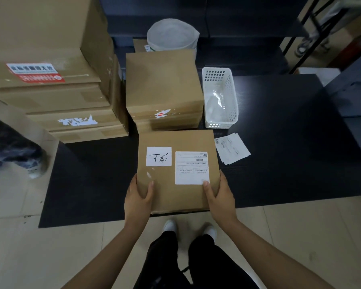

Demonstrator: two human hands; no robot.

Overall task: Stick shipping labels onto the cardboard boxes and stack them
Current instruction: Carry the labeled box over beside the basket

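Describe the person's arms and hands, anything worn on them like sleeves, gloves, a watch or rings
Both arms are bare along their whole visible length; no sleeve shows. The left hand and right hand wear no gloves, and no watch, bracelet or ring is visible on the wrists or fingers.

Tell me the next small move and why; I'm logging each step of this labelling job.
Probably lift the box onto the stack just behind it. The shipping label already lies flat on its top, and the left hand and right hand both grip its near corners.
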